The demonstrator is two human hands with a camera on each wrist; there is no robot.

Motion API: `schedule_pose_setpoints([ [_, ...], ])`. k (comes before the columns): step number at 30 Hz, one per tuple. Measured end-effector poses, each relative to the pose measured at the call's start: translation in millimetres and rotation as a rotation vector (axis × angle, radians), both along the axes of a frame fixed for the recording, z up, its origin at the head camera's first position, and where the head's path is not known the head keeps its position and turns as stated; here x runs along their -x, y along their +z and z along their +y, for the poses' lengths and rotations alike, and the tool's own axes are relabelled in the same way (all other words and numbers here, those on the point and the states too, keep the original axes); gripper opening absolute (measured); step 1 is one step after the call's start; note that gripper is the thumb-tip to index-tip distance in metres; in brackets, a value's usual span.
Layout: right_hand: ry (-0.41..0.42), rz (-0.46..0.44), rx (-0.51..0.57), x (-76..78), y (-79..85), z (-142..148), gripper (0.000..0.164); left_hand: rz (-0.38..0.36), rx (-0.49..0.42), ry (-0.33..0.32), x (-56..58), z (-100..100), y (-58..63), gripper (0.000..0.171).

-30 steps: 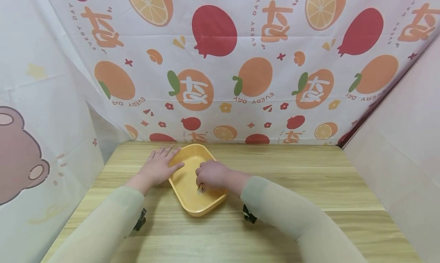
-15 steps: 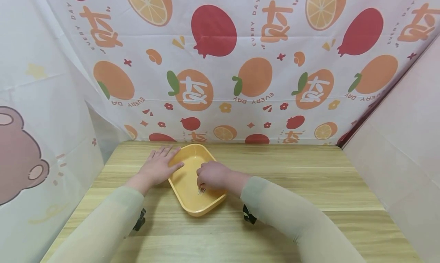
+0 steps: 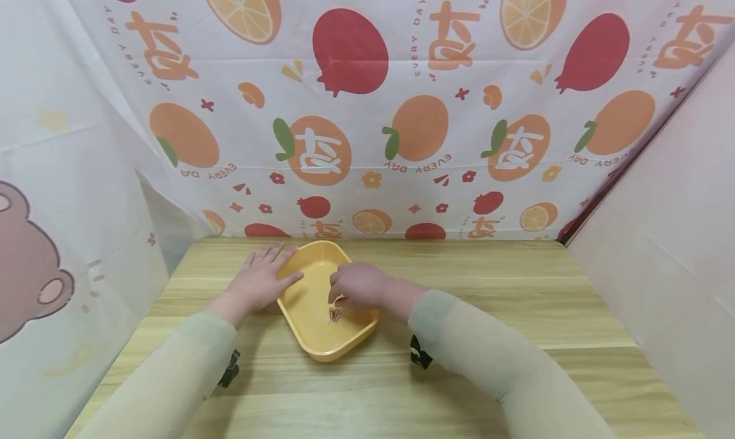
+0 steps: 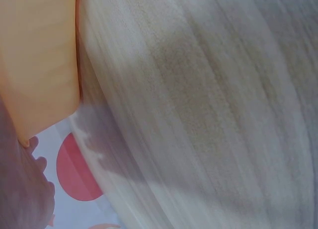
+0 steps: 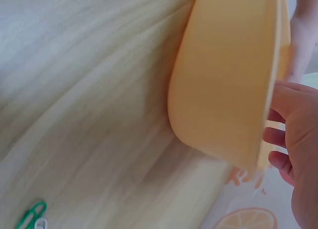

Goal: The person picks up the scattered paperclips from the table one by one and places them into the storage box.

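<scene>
A yellow plastic tray (image 3: 330, 353) sits slantwise on the wooden table. My left hand (image 3: 261, 279) spreads its fingers over the tray's left rim, with the thumb reaching inside. In the tray lies a small cluster of thin red and pale pieces (image 3: 334, 315), too small to name. My right hand (image 3: 358, 284) is just above and to the right of them, inside the tray's right wall, with loosely bent fingers. In the right wrist view, the right hand (image 5: 298, 139) reaches past the tray's rim (image 5: 271, 95); its fingertips are partly hidden and nothing shows between the fingers.
A small green looped piece (image 5: 34, 214) and a white one (image 5: 41, 223) lie on the wooden table (image 5: 99, 114) in the right wrist view. A fruit-printed cloth (image 3: 367, 133) hangs behind the table. White cloth walls (image 3: 666, 235) close off both sides.
My right hand has lifted slightly, and its fingers have come away from the small pieces, which now show lying in the tray. The left hand keeps its place on the rim.
</scene>
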State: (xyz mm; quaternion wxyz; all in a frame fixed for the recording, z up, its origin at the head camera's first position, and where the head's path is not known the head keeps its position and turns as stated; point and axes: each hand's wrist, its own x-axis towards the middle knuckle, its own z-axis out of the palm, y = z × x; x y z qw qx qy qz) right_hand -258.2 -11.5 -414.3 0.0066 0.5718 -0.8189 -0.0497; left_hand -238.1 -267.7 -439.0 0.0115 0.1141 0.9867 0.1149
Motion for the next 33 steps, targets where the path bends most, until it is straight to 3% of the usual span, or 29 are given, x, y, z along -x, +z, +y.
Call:
schedule_pose_setpoints([
  [9,0.003,-0.022,0.111,7.1,17.3,21,0.017,-0.005,-0.001,0.003,-1.2,-1,0.8,0.075],
  [17,-0.074,-0.073,0.197,4.0,28.3,49,0.017,0.001,0.004,-0.003,-0.8,-3,-0.9,0.076],
  [25,-0.094,-0.063,0.311,2.0,16.2,89,0.017,-0.004,0.005,-0.006,-0.8,0,2.3,0.076],
  [33,-0.212,-0.096,0.291,-7.9,-7.7,132,0.017,0.001,0.006,-0.010,-1.0,2,2.2,0.077],
])
